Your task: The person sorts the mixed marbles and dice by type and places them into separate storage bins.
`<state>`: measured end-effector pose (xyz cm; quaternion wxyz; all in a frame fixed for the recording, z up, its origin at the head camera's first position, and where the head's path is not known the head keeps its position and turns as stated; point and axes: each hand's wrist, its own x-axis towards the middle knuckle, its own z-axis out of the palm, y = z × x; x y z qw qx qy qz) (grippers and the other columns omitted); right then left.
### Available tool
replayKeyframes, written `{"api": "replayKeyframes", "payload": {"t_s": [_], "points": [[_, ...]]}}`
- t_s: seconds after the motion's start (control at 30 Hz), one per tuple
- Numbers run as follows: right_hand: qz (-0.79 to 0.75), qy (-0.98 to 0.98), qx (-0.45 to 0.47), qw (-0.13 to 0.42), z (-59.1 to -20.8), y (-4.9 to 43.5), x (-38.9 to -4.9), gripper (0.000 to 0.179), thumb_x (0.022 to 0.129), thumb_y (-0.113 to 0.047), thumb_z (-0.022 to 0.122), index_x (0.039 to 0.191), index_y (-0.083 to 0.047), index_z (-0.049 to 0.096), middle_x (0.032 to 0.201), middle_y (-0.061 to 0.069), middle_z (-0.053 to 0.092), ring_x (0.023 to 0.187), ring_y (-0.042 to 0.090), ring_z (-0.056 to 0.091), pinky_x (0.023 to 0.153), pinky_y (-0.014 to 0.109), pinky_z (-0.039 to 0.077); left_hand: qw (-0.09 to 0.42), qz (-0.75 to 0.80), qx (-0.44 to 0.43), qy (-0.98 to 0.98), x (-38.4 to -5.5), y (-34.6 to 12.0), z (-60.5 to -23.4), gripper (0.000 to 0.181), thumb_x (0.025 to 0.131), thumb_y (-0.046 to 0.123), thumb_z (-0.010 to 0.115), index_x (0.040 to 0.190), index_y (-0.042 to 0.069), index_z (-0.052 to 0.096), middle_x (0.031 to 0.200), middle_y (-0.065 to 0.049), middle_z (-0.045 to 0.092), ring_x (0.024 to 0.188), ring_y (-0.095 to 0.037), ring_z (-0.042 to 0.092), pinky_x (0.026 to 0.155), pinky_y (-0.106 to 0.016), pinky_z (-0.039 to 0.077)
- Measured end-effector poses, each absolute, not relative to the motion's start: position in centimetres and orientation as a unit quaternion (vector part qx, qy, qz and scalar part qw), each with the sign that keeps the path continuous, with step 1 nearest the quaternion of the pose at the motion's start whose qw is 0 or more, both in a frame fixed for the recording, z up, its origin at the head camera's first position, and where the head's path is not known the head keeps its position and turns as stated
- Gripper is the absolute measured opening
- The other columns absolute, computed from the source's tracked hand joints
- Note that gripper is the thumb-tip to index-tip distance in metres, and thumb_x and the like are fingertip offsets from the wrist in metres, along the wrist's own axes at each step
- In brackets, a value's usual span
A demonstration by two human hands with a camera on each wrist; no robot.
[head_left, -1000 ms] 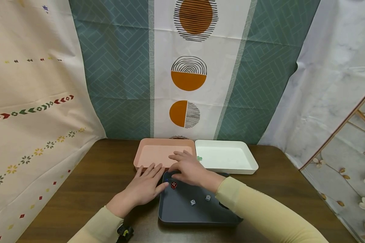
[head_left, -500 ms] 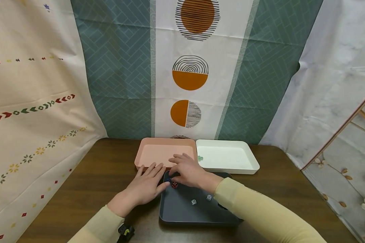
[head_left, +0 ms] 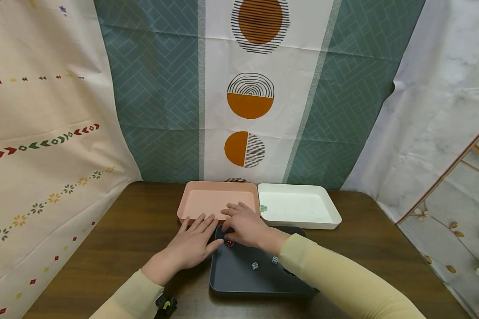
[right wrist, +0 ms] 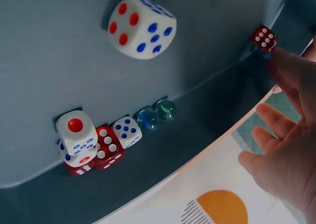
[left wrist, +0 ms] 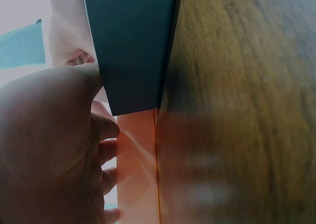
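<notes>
My left hand (head_left: 186, 249) lies flat at the left side of the dark tray (head_left: 239, 281), fingers straight toward the pink tray (head_left: 195, 190). Its thumb reaches the dark tray's left rim. Over that tray's far left corner is my right hand (head_left: 247, 225), thumb and index finger pointing down and close together. A red die (right wrist: 264, 39) with white pips sits right at a fingertip in the right wrist view, a bit of blue beside it. Whether those fingers pinch anything I cannot tell. Two white dice, one nearer (head_left: 255, 266) and one farther (head_left: 275, 260), lie mid-tray.
Along the dark tray's far wall, several dice, including a red die (right wrist: 107, 147), lie beside two glass marbles (right wrist: 166, 110). Behind stands a white tray (head_left: 315, 190) with a green clover shape (head_left: 263, 208) inside its left end. The trays stand on a brown wooden table (head_left: 115, 248).
The right thumb and index finger have come closer together and lower at the tray corner, partly covering the red die. The left hand stays in place; the view has shifted slightly.
</notes>
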<state>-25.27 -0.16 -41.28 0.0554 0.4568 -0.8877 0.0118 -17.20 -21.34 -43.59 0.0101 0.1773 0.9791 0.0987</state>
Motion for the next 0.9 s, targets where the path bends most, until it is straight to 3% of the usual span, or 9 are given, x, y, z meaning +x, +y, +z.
{"api": "replayKeyframes", "payload": {"t_s": [0.37,0.9], "points": [[-0.003,-0.891,0.451,0.046,-41.6,-0.9,-25.2,0.020,0.100,-0.035,0.085,0.117,-0.025,0.088,0.159,0.005,0.061,0.161,0.028,0.040,0.133,0.053,0.025,0.008,0.109,0.181,0.977,-17.4,-21.4,-43.8,0.076,0.117,0.059,0.041,0.173,0.007,0.037,0.181,-0.012,0.029,0.168,-0.039,0.019,0.131,-0.070,0.008],[-0.017,-0.894,0.443,0.069,-41.8,-1.6,-25.1,0.016,0.098,-0.034,0.088,0.110,-0.024,0.089,0.152,0.004,0.068,0.157,0.030,0.047,0.130,0.055,0.031,0.010,0.099,0.178,0.979,-17.2,-21.3,-43.5,0.075,0.117,0.058,0.042,0.173,0.009,0.036,0.181,-0.010,0.029,0.168,-0.038,0.019,0.131,-0.069,0.010]]}}
